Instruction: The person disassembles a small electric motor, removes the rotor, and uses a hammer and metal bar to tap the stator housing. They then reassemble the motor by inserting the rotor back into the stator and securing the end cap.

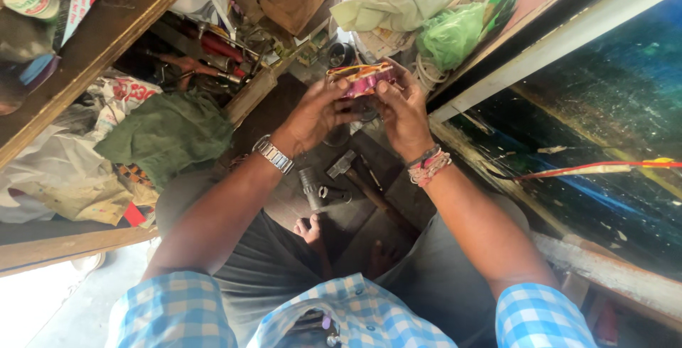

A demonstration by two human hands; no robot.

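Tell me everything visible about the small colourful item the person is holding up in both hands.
The colourful item is small, flattish and oblong, patterned in pink, orange, yellow and dark stripes; it looks like fabric or woven material, though that is hard to confirm. It is held level in the air above a dark work surface, in front of the person. The left hand grips its left end, the right hand its right end, thumbs pressing on the near side. Fingers hide its underside.
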